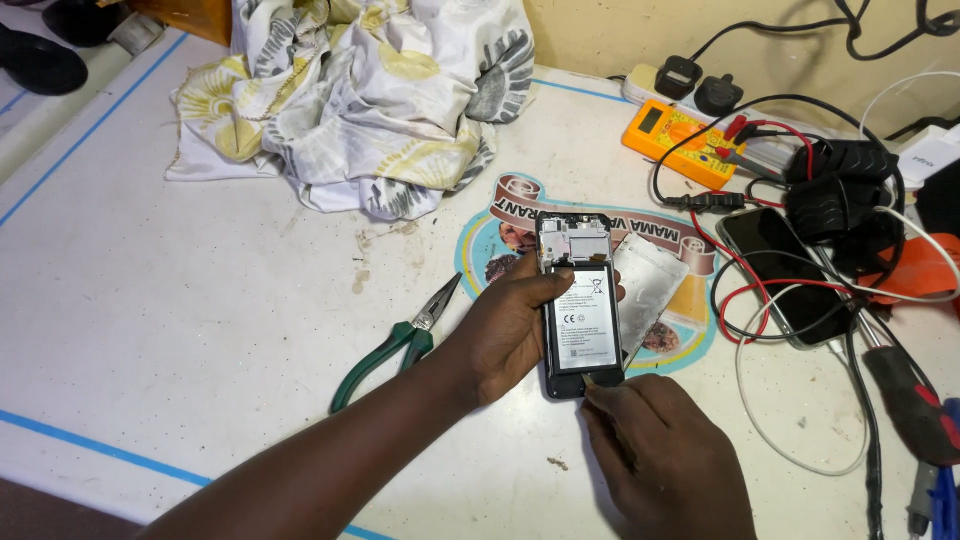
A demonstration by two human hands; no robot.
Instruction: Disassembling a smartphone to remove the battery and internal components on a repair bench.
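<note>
White tabletop (150, 300), scuffed, edged with blue lines, printed round sticker (690, 330) at centre; yellowish wall (600, 35) behind; crumpled patterned cloth (370, 90) at back; light even.

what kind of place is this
Probably a small phone repair bench: an opened phone with its battery exposed under both hands, an orange multimeter with probe leads, and green-handled pliers on the white table.

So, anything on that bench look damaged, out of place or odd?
The phone under both hands has its back off, battery and board bare; its silver cover lies beside it. Red and black wires trail over a second phone. A crumpled cloth sits behind.
</note>
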